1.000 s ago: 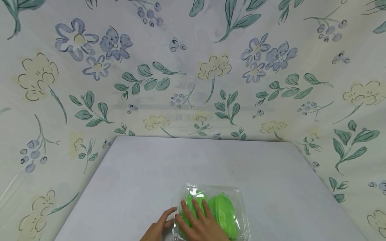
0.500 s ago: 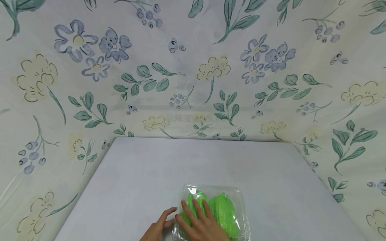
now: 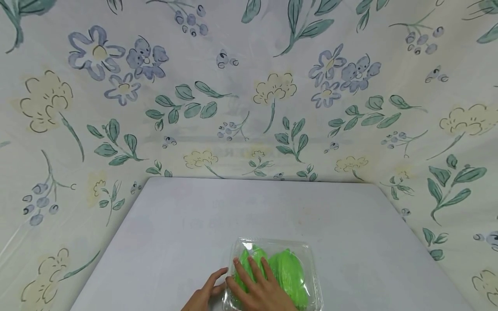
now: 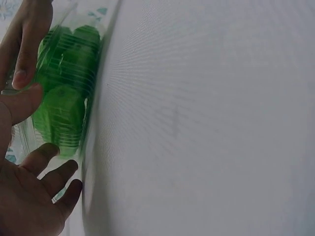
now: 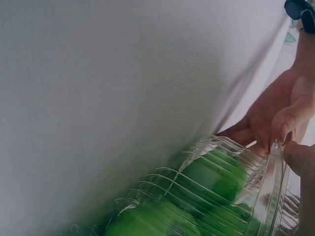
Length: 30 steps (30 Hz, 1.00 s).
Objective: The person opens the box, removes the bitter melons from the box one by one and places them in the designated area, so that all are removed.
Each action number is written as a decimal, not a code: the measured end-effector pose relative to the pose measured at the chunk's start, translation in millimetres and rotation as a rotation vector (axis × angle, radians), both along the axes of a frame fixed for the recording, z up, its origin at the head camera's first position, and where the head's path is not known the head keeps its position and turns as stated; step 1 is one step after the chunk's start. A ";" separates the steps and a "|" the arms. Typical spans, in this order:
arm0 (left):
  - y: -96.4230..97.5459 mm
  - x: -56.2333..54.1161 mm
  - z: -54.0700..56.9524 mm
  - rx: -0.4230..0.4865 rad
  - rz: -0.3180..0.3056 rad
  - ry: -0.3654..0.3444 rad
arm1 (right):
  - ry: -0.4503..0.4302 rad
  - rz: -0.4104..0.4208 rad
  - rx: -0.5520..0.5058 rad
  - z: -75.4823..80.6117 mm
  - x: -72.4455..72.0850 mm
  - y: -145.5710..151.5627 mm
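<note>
A clear plastic clamshell box [image 3: 313, 270] with ribbed sides sits at the near edge of the table. Inside it lie several bright green, ridged, rounded pieces [image 3: 292, 276]. My right hand [image 3: 262, 289] rests on top of the lid with its fingers spread and straight. Beside the box's left side is my left hand [image 3: 204, 293], its fingertips right at the wall. The left wrist view shows the left fingers [image 4: 59, 177] loosely spread near the ribbed wall. In the right wrist view, both thumbs meet close to the box's rim [image 5: 270, 196].
A white tabletop [image 3: 253, 207] stretches beyond the box to a straight back edge. A cloth or sheet printed with flowers and leaves [image 3: 233, 108] hangs behind the table and along both sides. A dark strap [image 5: 300, 12] is on the left wrist.
</note>
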<state>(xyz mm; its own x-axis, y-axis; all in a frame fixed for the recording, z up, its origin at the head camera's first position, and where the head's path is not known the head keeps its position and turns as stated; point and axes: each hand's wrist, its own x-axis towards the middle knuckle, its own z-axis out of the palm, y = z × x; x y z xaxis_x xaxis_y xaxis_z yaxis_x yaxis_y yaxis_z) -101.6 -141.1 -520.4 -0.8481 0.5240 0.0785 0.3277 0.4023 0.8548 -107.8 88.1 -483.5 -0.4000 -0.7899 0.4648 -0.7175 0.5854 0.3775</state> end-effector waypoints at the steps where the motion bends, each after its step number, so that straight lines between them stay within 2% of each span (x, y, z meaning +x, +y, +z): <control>1: -0.1 0.1 -0.3 0.005 -0.003 -0.001 | -0.002 -0.001 0.003 0.1 0.2 0.2; 12: -0.9 -0.2 -1.1 -0.008 0.004 0.028 | -0.041 0.006 0.030 1.2 -1.9 2.2; 19: 1.0 -0.1 -1.6 0.015 0.020 0.010 | -0.039 0.018 0.032 1.5 -5.2 3.6; 30: 0.3 0.4 -1.6 0.000 0.009 0.073 | -0.065 0.018 0.030 5.0 -7.0 6.1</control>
